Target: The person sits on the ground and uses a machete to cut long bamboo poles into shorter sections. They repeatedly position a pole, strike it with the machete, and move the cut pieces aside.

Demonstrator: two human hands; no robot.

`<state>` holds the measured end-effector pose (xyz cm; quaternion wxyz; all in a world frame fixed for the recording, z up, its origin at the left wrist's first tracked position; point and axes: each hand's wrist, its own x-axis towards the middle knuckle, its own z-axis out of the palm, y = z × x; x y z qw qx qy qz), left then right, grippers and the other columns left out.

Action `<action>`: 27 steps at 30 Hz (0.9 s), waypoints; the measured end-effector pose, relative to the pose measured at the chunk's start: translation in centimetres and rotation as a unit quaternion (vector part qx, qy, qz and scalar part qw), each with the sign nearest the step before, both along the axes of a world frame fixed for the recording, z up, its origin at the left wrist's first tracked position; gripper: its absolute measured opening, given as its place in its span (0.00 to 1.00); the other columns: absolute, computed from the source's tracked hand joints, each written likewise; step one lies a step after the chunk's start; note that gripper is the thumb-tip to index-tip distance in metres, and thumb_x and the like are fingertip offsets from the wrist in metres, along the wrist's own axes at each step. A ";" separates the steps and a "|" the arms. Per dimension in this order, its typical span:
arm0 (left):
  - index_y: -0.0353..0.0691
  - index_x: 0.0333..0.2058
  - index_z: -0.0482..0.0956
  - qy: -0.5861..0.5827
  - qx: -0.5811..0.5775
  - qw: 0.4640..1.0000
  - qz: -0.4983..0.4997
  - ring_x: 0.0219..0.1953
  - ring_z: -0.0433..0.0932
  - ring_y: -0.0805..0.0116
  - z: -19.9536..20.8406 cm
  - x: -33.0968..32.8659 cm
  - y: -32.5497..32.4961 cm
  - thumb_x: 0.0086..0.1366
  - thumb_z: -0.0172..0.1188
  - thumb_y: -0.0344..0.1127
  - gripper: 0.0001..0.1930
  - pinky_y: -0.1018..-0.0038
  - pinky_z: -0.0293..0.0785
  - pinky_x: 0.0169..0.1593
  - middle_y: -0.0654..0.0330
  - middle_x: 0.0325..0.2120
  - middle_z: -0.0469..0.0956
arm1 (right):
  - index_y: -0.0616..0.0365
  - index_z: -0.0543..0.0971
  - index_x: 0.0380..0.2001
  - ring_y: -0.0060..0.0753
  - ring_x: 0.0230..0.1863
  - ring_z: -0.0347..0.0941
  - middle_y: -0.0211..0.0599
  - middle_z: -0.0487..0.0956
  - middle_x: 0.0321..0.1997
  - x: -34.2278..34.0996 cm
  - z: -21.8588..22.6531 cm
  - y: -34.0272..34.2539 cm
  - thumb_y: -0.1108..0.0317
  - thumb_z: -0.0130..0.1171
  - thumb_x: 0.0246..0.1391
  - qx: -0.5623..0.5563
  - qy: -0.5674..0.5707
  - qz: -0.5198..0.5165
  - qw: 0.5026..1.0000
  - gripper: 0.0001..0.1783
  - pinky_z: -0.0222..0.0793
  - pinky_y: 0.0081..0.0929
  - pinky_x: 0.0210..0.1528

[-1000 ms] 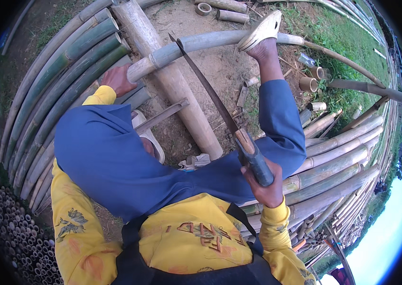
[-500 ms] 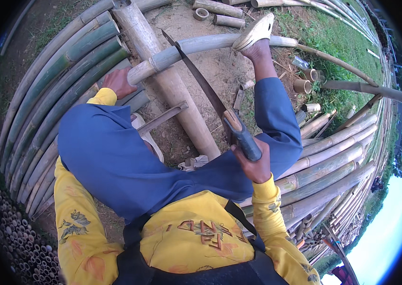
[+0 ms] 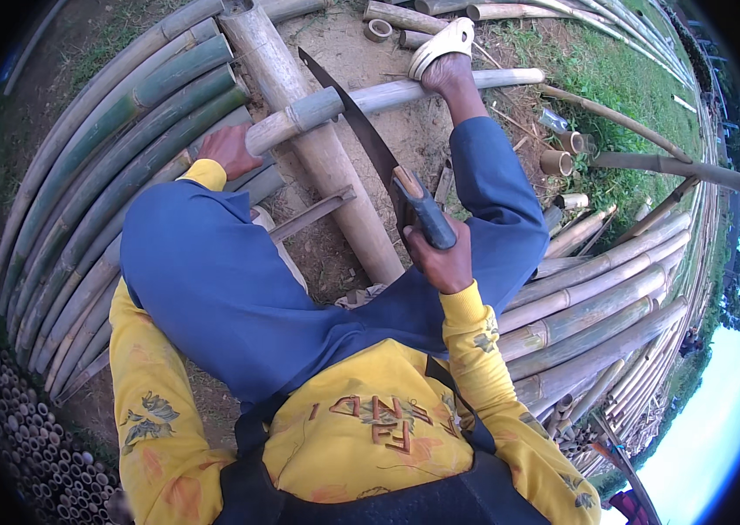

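My right hand [image 3: 443, 255] is wrapped round the dark handle of a handsaw [image 3: 372, 143]. Its long blade slants across the top of a pale bamboo pole [image 3: 396, 94], the tip pointing to the far left. That pole lies crosswise over a thicker bamboo log [image 3: 336, 168] on the ground. At the pole's near left end, my left hand [image 3: 228, 151] is closed against it, its fingers partly hidden. My foot in a cream clog [image 3: 442, 45] presses on the pole toward its right end.
Long green and grey bamboo poles [image 3: 116, 175] lie stacked on the left, more poles [image 3: 597, 324] on the right. A split bamboo piece [image 3: 313, 213] leans by the log. Short cut rings [image 3: 555, 162] sit on the grass. Many pole ends [image 3: 37, 446] show at lower left.
My right hand and the saw handle have moved forward and left, with the blade pushed farther over the pole. My clogged foot and knee have shifted left. My left hand stays at the pole's end.
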<state>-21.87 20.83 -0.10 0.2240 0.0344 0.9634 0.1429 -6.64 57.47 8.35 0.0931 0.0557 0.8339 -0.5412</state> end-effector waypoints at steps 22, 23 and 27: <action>0.44 0.59 0.78 0.018 0.046 0.999 -0.008 0.52 0.81 0.45 -1.8 -0.2 -1.6 0.48 0.70 0.46 0.36 0.55 0.75 0.58 0.44 0.48 0.83 | 0.63 0.76 0.24 0.21 0.18 0.69 0.31 0.75 0.18 6.7 17.4 3.8 0.75 0.68 0.55 -0.074 0.090 -0.182 0.976 0.10 0.63 0.20 0.23; 0.44 0.59 0.78 0.019 0.044 0.999 -0.009 0.52 0.81 0.45 -1.6 -0.3 -1.1 0.48 0.70 0.46 0.36 0.55 0.75 0.58 0.44 0.48 0.83 | 0.63 0.76 0.24 0.21 0.18 0.68 0.31 0.74 0.18 7.4 17.2 3.5 0.75 0.67 0.55 -0.102 0.081 -0.205 0.970 0.10 0.63 0.21 0.23; 0.44 0.59 0.78 0.023 0.044 0.999 -0.003 0.52 0.81 0.45 -2.0 -0.4 -0.7 0.48 0.70 0.46 0.36 0.55 0.75 0.58 0.44 0.48 0.83 | 0.61 0.74 0.24 0.24 0.18 0.67 0.31 0.71 0.18 6.9 13.1 0.1 0.75 0.66 0.56 -0.234 0.023 -0.241 0.942 0.11 0.66 0.25 0.23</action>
